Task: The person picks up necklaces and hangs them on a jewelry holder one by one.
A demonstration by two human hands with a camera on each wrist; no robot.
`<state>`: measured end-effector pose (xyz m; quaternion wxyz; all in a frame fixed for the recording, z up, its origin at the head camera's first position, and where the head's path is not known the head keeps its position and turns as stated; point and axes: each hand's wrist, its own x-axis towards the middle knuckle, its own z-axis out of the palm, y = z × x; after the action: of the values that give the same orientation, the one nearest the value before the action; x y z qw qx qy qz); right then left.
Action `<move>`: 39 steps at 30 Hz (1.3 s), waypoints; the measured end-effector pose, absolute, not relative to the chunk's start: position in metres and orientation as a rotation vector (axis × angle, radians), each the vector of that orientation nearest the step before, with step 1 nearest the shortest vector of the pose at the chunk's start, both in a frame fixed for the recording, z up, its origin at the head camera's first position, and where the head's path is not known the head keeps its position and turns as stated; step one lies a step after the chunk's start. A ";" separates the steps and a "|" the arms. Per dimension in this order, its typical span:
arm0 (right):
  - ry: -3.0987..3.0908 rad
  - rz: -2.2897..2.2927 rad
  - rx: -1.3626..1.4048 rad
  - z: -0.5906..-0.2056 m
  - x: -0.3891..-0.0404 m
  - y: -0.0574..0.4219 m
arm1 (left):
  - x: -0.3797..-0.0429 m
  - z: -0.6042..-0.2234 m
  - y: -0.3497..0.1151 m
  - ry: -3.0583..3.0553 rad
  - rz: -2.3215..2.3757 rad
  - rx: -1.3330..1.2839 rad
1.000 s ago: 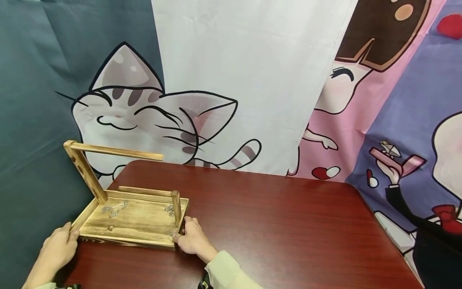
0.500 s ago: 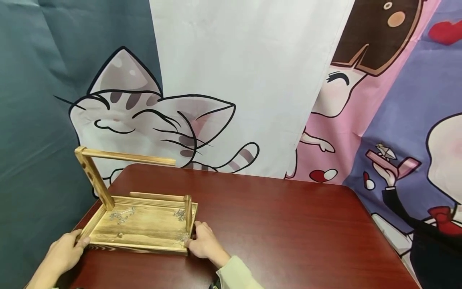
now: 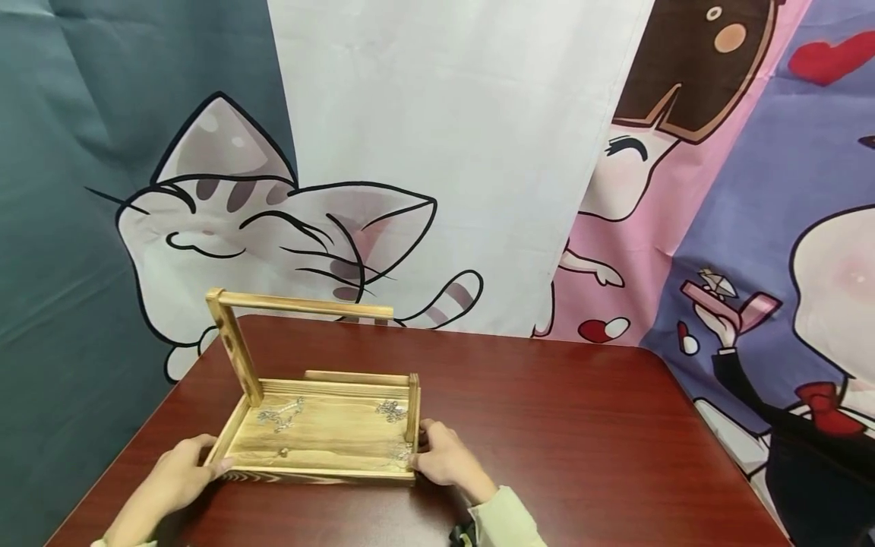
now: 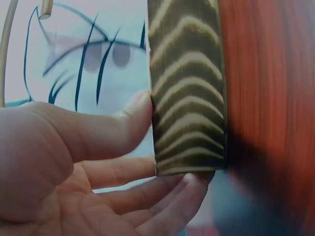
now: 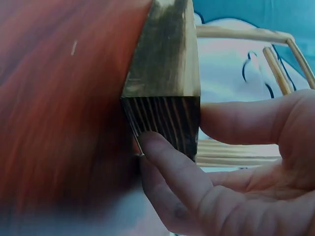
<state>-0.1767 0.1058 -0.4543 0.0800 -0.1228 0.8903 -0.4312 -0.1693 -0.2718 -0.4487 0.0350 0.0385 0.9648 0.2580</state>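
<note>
A shallow wooden tray (image 3: pixel 314 477) with an upright post (image 3: pixel 235 353) and a long horizontal bar (image 3: pixel 307 306) at its left end stands on the table. My left hand (image 3: pixel 179 475) grips its front left corner, thumb at the rim and fingers against the end, as the left wrist view shows. At the front right corner my right hand (image 3: pixel 451 460) holds the tray between thumb and fingers. Thin silvery chains (image 3: pixel 282 415) lie inside at the left, with another small tangle (image 3: pixel 391 411) at the right. A short wooden piece (image 3: pixel 413 408) rises from the right end.
A reddish-brown table (image 3: pixel 560 433) reaches far to the right of the tray. Behind it hangs a printed cloth (image 3: pixel 444 114) with a cartoon cat and figures. A wooden strip (image 3: pixel 355 377) runs along the tray's back edge.
The tray has shifted to the right along the table, with both hands holding its front corners throughout. The head view has turned slightly to the right.
</note>
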 end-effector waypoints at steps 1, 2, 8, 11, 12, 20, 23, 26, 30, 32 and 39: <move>2.665 -1.286 -0.361 -0.454 -0.177 0.112 | -0.170 -0.448 -0.266 2.965 0.803 0.131; 2.665 -1.284 -0.353 -0.454 -0.176 0.119 | -0.171 -0.448 -0.259 2.967 0.812 0.144; 2.584 -1.331 -0.266 -0.450 -0.174 0.162 | -0.177 -0.449 -0.221 2.935 0.914 0.233; 2.576 -1.334 -0.219 -0.449 -0.172 0.183 | -0.181 -0.451 -0.201 2.890 1.013 0.282; 2.583 -1.322 -0.208 -0.448 -0.172 0.191 | -0.183 -0.452 -0.194 2.876 1.044 0.294; 2.561 -1.308 -0.201 -0.445 -0.167 0.244 | -0.189 -0.457 -0.146 2.752 1.232 0.399; 2.530 -1.326 -0.206 -0.444 -0.166 0.263 | -0.190 -0.457 -0.130 2.714 1.261 0.443; 2.467 -1.387 -0.122 -0.446 -0.165 0.276 | -0.190 -0.457 -0.118 2.696 1.257 0.480; 2.413 -1.461 0.023 -0.447 -0.161 0.285 | -0.193 -0.454 -0.109 2.677 1.183 0.536; 2.408 -1.457 0.043 -0.447 -0.160 0.288 | -0.196 -0.451 -0.106 2.670 1.136 0.559; 2.469 -1.320 -0.092 -0.439 -0.167 0.287 | -0.207 -0.450 -0.105 2.732 1.048 0.592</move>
<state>-0.1669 0.2867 -0.4394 0.1694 -0.0325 0.8687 -0.4644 -0.2071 -0.1055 -0.4497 0.0781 0.1978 0.9122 0.3501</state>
